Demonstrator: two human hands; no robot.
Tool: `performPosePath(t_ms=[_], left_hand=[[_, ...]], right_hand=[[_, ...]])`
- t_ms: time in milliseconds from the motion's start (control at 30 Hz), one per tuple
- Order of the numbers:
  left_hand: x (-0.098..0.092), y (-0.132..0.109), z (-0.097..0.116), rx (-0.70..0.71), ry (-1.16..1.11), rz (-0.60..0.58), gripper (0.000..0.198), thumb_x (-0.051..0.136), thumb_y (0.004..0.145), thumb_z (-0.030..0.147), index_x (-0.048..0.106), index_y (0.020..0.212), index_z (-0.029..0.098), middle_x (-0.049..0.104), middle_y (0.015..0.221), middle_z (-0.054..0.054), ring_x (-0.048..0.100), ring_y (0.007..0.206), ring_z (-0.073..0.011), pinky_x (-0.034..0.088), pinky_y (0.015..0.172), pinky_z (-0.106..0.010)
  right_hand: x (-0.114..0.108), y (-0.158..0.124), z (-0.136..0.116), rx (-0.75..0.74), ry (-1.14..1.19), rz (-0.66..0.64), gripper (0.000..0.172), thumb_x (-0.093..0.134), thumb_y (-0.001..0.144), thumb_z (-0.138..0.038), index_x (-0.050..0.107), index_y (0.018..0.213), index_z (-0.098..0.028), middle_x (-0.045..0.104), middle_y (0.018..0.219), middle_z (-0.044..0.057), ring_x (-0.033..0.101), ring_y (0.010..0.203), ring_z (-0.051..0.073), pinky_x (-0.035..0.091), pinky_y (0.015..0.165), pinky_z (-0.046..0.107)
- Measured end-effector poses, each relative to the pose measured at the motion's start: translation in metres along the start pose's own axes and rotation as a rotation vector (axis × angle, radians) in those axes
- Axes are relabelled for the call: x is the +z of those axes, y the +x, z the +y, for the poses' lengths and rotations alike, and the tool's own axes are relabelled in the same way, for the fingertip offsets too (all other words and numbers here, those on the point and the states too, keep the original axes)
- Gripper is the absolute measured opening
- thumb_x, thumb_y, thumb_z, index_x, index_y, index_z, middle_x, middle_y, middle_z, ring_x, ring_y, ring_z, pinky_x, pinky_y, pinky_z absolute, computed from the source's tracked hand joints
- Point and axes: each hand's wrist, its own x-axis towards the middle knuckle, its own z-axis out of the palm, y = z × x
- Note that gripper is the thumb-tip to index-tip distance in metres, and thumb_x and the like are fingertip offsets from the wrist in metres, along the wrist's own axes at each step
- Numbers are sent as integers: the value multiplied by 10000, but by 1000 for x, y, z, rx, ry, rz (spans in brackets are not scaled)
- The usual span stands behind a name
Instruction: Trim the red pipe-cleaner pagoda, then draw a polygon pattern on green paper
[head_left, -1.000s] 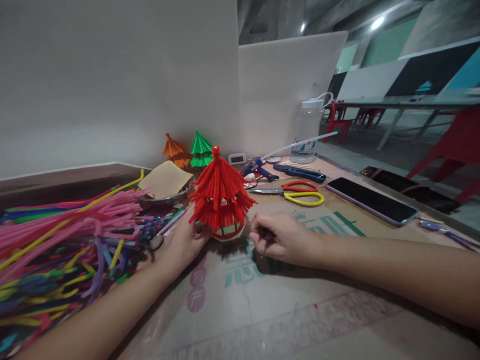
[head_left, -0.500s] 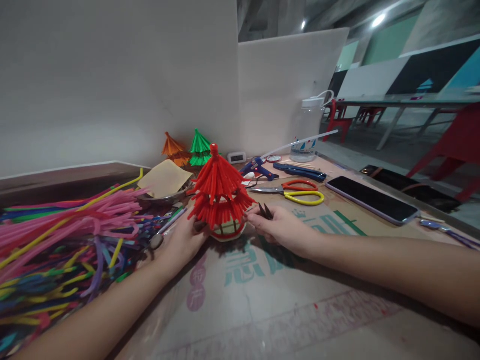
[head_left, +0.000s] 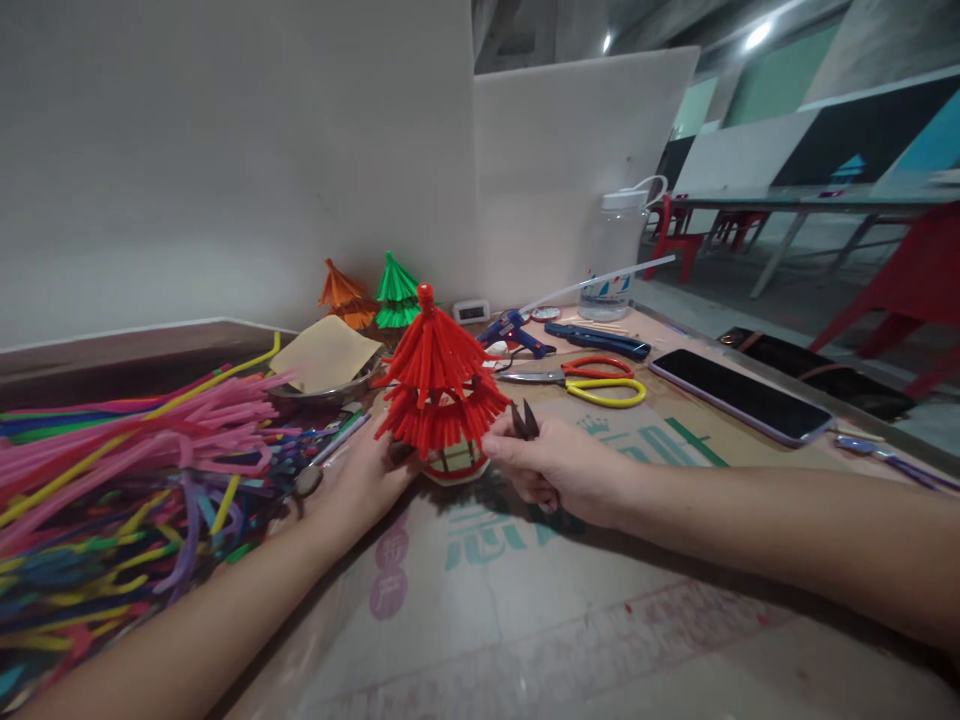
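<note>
A small red pavilion model [head_left: 442, 370] stands upright in the middle, with two tiers of pipe-cleaner roof over a pale octagonal base. My left hand [head_left: 371, 475] grips its lower left side; those fingertips are partly hidden under the roof. At the lower right side, my right hand [head_left: 551, 455] has thumb and forefinger pinched close against the lower roof's edge. The same hand holds a dark two-pointed tool [head_left: 527, 420], its tips upward and slightly apart. Whether it is tweezers or small scissors I cannot tell.
Pipe cleaners [head_left: 150, 450] are heaped at left. Behind stand orange [head_left: 345, 293] and green [head_left: 397, 290] models beside a bowl [head_left: 330, 390]. At right lie scissors [head_left: 600, 380], a glue gun [head_left: 517, 332], a cutter [head_left: 600, 340], a phone [head_left: 739, 395] and a bottle [head_left: 611, 255].
The view has shifted slightly. My right hand has turned a little, and its lower fingers and the tool show more clearly. The red pavilion stays in nearly the same place, with my left hand on it.
</note>
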Motion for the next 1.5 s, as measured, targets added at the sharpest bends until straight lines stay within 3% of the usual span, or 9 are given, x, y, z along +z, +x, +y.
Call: performPosePath(t_ms=[100, 233, 467, 600, 833, 1000, 1167, 1400, 1500], left_hand=[[1, 2, -1, 12, 22, 14, 328, 653, 917, 447, 673, 1129, 198, 752, 1030, -92, 710, 1058, -287, 594, 918, -421], [0, 5, -5, 35, 58, 26, 310, 652, 942, 484, 692, 1063, 202, 746, 1013, -81, 692, 1019, -263, 554, 979, -446], [-2, 4, -4, 43, 65, 10, 366, 612, 999, 529, 671, 1004, 167, 713, 990, -56, 688, 908, -213, 566, 865, -423], [-1, -1, 1, 7, 78, -1, 307, 563, 983, 466, 667, 1047, 184, 727, 1086, -84, 691, 969, -236, 574, 876, -395], [-4, 0, 18, -33, 146, -13, 207, 587, 912, 403, 652, 956, 211, 718, 1013, -71, 673, 988, -271, 560, 878, -371], [-5, 2, 22, -31, 150, -41, 213, 581, 925, 414, 646, 983, 219, 716, 968, -69, 666, 976, -277, 559, 860, -384], [-4, 1, 22, -25, 136, -28, 212, 602, 934, 437, 640, 975, 233, 709, 932, -65, 674, 978, -279, 563, 859, -379], [-3, 2, 11, -68, 125, 22, 327, 571, 961, 530, 619, 986, 208, 715, 947, -73, 680, 874, -268, 560, 791, -384], [-2, 3, 3, -76, 100, 30, 359, 558, 967, 551, 616, 1011, 200, 711, 931, -75, 690, 871, -271, 560, 770, -379]], right_hand=[[-2, 1, 1, -49, -126, 18, 519, 813, 756, -640, 497, 861, -241, 343, 490, -143, 246, 399, 68, 199, 355, 199], [-14, 6, 0, -376, -641, 62, 324, 494, 1019, -488, 483, 833, -223, 427, 618, -75, 375, 504, 95, 341, 475, 222], [-31, 8, 6, -559, -1061, -75, 90, 636, 927, -208, 697, 863, -191, 700, 764, 29, 592, 676, 159, 403, 645, 268], [-32, 3, 11, -859, -1307, -177, 256, 553, 952, -122, 727, 1133, -172, 795, 925, 86, 682, 773, 201, 458, 689, 296], [-30, 7, 13, -973, -1730, -75, 172, 543, 985, -153, 697, 912, -127, 704, 698, 85, 563, 602, 190, 343, 576, 312], [-28, 10, 13, -1114, -1725, -66, 228, 470, 1009, -78, 694, 1026, -113, 671, 674, 53, 506, 581, 168, 300, 586, 312], [-31, 8, 15, -1009, -1584, -79, 190, 521, 1026, -167, 705, 983, -147, 735, 775, 63, 595, 660, 162, 367, 621, 280], [-22, -2, 3, -471, -1265, -123, 128, 583, 996, -202, 649, 887, -188, 687, 695, 2, 598, 596, 131, 401, 589, 235], [-16, -11, -1, -556, -1168, -247, 155, 553, 1011, -181, 631, 877, -184, 706, 778, 23, 630, 659, 128, 447, 624, 228]])
